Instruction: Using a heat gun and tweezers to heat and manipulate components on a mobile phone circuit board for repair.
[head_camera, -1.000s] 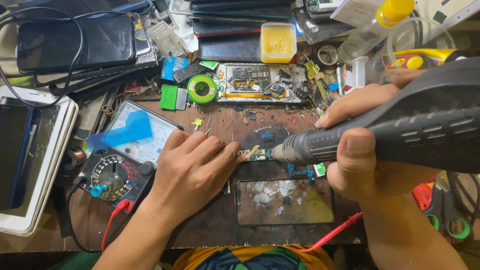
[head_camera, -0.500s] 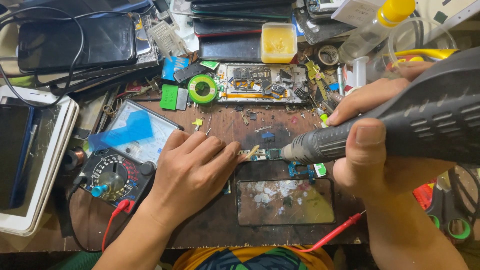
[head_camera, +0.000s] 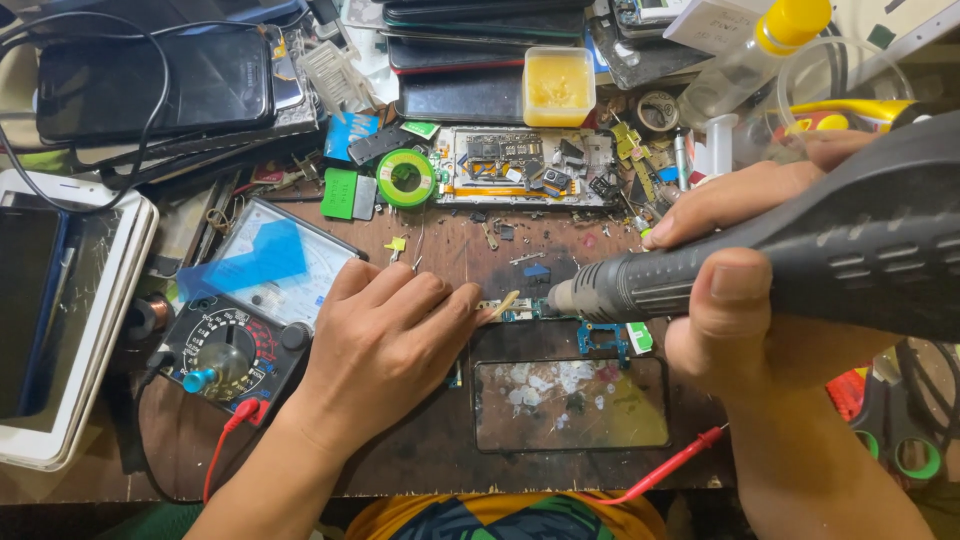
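Observation:
My right hand (head_camera: 745, 300) grips a black hot-air gun (head_camera: 800, 250), its metal nozzle aimed left at a small green circuit board (head_camera: 520, 310) on the brown bench. My left hand (head_camera: 385, 345) rests palm down just left of that board, fingertips pinching a thin pale stick whose tip touches the board. A cracked glass phone panel (head_camera: 570, 405) lies just below the board.
An analog multimeter (head_camera: 240, 320) with red leads sits at the left, beside a white tablet (head_camera: 60, 320). A green solder-wick spool (head_camera: 406, 178), an opened phone frame (head_camera: 525, 165), a yellow flux tub (head_camera: 558, 85) and stacked phones crowd the back. Scissors handles (head_camera: 900, 440) lie at the right.
The hot-air gun has tilted and slid slightly right, nozzle still over the small board. My left hand has stayed in place.

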